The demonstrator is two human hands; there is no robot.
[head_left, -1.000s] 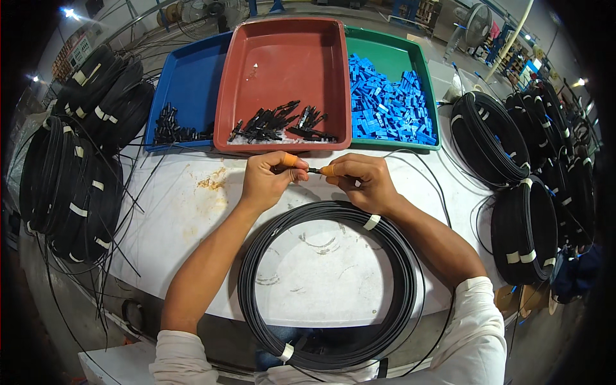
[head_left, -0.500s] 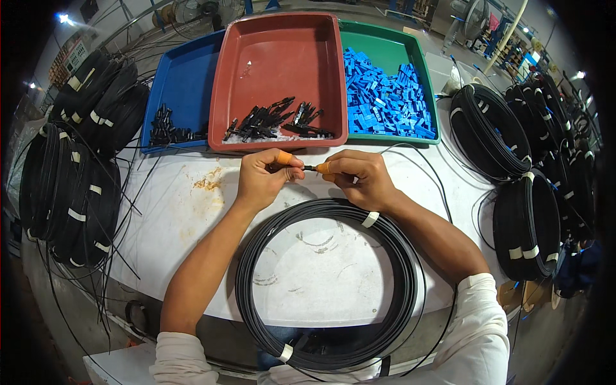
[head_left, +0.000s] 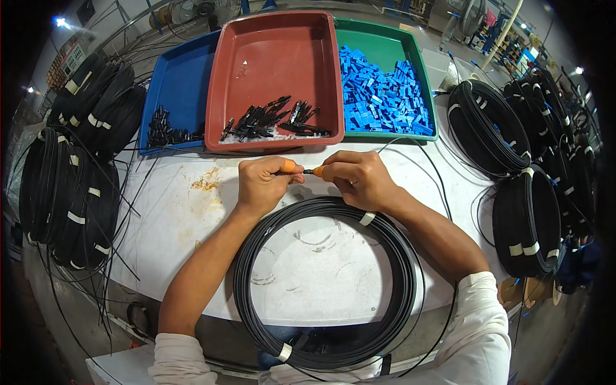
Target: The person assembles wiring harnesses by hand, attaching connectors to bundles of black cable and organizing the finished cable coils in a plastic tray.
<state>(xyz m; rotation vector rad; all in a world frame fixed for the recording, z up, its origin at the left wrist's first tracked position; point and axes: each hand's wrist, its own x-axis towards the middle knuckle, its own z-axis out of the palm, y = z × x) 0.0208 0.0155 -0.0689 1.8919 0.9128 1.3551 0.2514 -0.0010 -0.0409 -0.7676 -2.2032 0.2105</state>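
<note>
My left hand [head_left: 264, 185] and my right hand [head_left: 361, 178] meet just in front of the red tray, each with orange covers on fingertips. Both are closed in a pinch on a small black cable connector [head_left: 308, 171], mostly hidden by the fingers. A large coil of black cable [head_left: 246, 289], tied with white tape, lies below my hands and overhangs the table's near edge. From the coil a loose cable [head_left: 439, 173] loops up past my right forearm toward the right hand; its end is hidden.
A red tray [head_left: 276, 64] holds black slim parts [head_left: 260, 120] and overlaps a blue tray [head_left: 183, 70] with short black pieces. The green tray [head_left: 385, 33] holds many blue clips [head_left: 382, 93]. Cable coils stand at left [head_left: 70, 192] and right [head_left: 526, 221] on the white table [head_left: 192, 224].
My left hand has shifted slightly and its fingers have closed up more around the connector. My right hand stays nearly in place, and the trays and coil sit as before.
</note>
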